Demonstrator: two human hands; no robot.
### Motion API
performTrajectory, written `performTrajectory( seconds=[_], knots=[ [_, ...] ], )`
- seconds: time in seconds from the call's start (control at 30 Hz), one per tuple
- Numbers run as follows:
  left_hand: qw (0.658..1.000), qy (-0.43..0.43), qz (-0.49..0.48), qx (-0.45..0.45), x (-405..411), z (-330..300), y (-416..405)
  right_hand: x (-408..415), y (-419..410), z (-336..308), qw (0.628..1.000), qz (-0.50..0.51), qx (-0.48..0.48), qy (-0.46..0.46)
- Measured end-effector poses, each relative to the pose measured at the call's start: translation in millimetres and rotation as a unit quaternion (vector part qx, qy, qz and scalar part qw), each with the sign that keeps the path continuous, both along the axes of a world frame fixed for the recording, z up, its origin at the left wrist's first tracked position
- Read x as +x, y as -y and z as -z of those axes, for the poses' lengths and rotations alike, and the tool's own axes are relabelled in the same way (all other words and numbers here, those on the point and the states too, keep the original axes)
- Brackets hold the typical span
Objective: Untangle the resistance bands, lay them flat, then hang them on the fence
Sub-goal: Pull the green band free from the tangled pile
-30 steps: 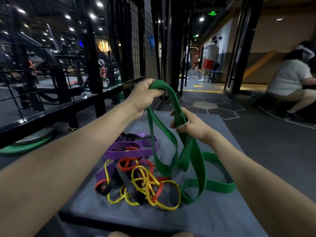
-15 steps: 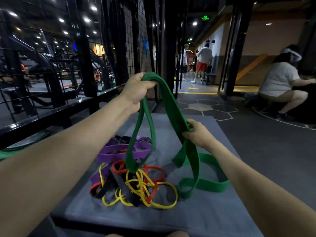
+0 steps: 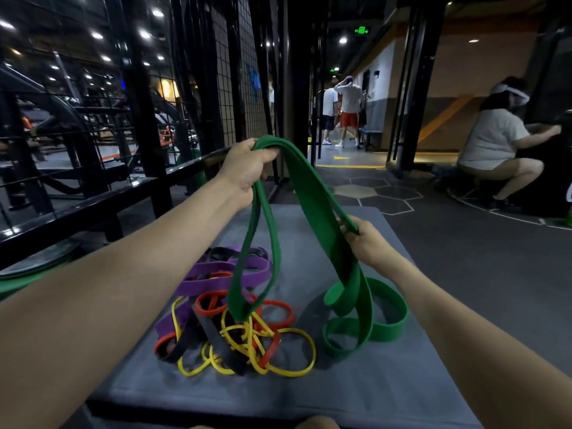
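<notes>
A wide green band (image 3: 312, 196) arches between my hands above a grey mat (image 3: 356, 394). My left hand (image 3: 247, 171) grips its top fold, held high. My right hand (image 3: 365, 243) pinches it lower on the right. One green loop hangs down onto a tangled pile of bands; the other end lies coiled on the mat at the right. In the pile are a purple band (image 3: 216, 280), a thin yellow band (image 3: 294, 351), an orange band (image 3: 278, 308) and a black band (image 3: 216, 339), twisted through each other.
A black wire fence (image 3: 198, 97) with a low rail runs along the left. A person in a white shirt (image 3: 495, 150) squats at the right. Two people stand in the far corridor. Dark floor surrounds the mat.
My left hand has lifted the green band's top fold a little higher. My right hand has slid down and to the right along the band, spreading it wider. One loop now hangs over the pile.
</notes>
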State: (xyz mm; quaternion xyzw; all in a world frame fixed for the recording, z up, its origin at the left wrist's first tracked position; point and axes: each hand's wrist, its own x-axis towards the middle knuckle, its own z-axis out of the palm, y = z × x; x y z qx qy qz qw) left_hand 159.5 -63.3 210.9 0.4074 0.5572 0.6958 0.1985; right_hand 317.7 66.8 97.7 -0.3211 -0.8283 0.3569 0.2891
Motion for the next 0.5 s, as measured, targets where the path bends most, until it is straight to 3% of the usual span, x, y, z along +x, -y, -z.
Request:
performTrajectory(
  seconds=[0.17,0.33,0.5],
  knots=[
    [1.0,0.001,-0.016,-0.004,-9.0,3.8,0.3,2.9,-5.4,2.8,1.0,-0.002,-0.005,0.001],
    [0.999,0.021,-0.008,0.025,-8.7,-4.1,-0.2,5.6,7.2,17.7,0.994,-0.054,0.003,0.093],
    [0.998,0.045,-0.022,0.024,-14.7,-4.7,2.4,6.9,-5.3,-7.2,0.984,0.069,0.127,0.106]
  ],
)
